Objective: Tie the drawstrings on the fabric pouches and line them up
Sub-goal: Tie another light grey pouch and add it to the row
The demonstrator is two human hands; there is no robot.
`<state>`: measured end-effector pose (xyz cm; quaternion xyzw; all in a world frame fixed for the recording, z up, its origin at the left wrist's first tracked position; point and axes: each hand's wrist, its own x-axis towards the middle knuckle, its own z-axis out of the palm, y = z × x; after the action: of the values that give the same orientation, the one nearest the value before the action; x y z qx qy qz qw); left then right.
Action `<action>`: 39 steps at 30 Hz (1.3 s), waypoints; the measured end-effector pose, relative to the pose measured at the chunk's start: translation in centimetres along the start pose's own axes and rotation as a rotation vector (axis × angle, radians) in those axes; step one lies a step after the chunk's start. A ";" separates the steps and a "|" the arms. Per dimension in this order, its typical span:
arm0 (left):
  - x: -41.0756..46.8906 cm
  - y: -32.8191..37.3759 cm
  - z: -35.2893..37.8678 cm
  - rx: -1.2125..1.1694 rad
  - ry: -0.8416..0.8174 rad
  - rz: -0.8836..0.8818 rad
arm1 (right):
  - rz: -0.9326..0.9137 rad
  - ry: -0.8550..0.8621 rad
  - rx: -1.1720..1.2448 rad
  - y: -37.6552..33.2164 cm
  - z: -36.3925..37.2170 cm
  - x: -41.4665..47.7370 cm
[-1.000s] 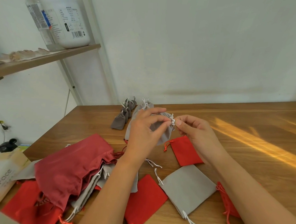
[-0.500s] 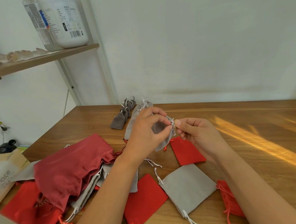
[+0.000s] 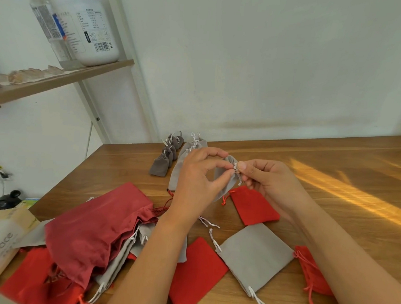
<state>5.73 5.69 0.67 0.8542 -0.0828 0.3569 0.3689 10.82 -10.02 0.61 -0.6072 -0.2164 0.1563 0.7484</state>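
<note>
I hold a small grey pouch point(image 3: 228, 176) above the wooden table point(image 3: 333, 172). My left hand point(image 3: 198, 179) pinches its gathered neck. My right hand point(image 3: 270, 183) grips the white drawstring point(image 3: 235, 165) at the pouch's top. Behind them, a row of tied dark grey pouches point(image 3: 165, 159) and light grey pouches point(image 3: 192, 146) stands near the wall. Flat untied pouches lie below my hands: a red one point(image 3: 254, 205), a grey one point(image 3: 254, 257), another red one point(image 3: 197, 275).
A heap of dark red, grey and red pouches point(image 3: 93, 234) fills the table's left front. A further red pouch point(image 3: 311, 271) lies under my right forearm. A shelf point(image 3: 59, 79) with a white bottle point(image 3: 85, 22) hangs at the upper left. A paper bag point(image 3: 2, 243) sits at the left edge.
My hands and the grey pouch have stayed in about the same place. My right fingers have drawn closer to the pouch's neck, working the white string.
</note>
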 end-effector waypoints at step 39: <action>-0.1 1.3 0.2 -0.174 -0.121 -0.276 | -0.362 0.219 -0.779 0.2 -0.4 0.3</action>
<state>5.24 4.63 1.29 0.8422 -0.0173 0.2425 0.4813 11.29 -10.21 0.38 -0.8092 -0.2818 -0.1358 0.4973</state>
